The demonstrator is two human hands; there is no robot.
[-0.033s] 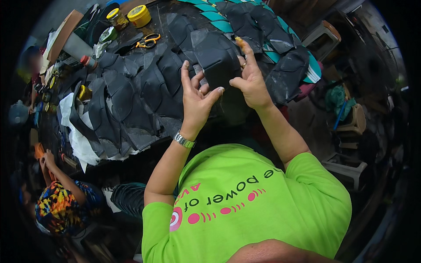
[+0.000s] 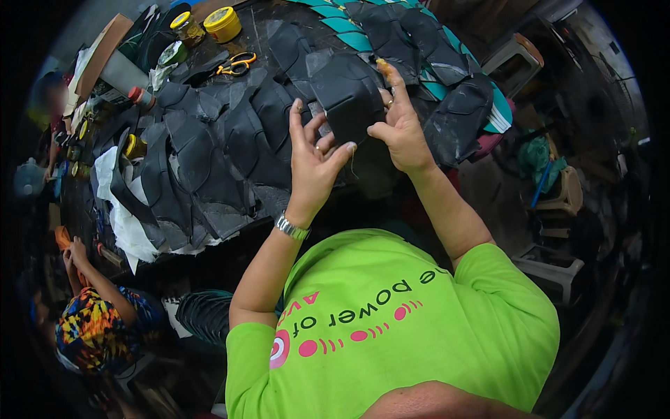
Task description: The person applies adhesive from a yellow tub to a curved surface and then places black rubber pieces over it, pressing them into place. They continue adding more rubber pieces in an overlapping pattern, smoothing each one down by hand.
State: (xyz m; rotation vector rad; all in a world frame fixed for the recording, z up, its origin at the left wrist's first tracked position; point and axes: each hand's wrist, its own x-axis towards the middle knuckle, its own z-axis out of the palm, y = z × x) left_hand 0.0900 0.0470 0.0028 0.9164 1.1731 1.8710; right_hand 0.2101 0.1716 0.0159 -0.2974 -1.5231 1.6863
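Observation:
A black shoe upper [image 2: 349,94], smooth with a curved edge, is raised off the table between my hands. My right hand [image 2: 403,133] grips its right side, thumb on the near face and other fingers partly behind. The index finger is stretched along the side, its tip stained yellowish-brown. At the upper's left and lower edge is my left hand [image 2: 315,150], with some fingers reaching behind it and the thumb at the bottom corner. A thin thread hangs by that thumb. More black uppers [image 2: 202,157] lie overlapping in rows just beyond and to the left.
Teal insole-shaped pieces [image 2: 499,112] line the table's far right side. Orange-handled scissors [image 2: 237,64], a yellow tub [image 2: 222,25] and a jar [image 2: 187,29] are at the back. A co-worker in a patterned shirt [image 2: 98,332] handles something orange at left. Plastic stools [image 2: 551,269] stand right.
Both hands stay nearly in place. The upper and my right thumb have shifted very slightly, and the thread below my left thumb shows more clearly.

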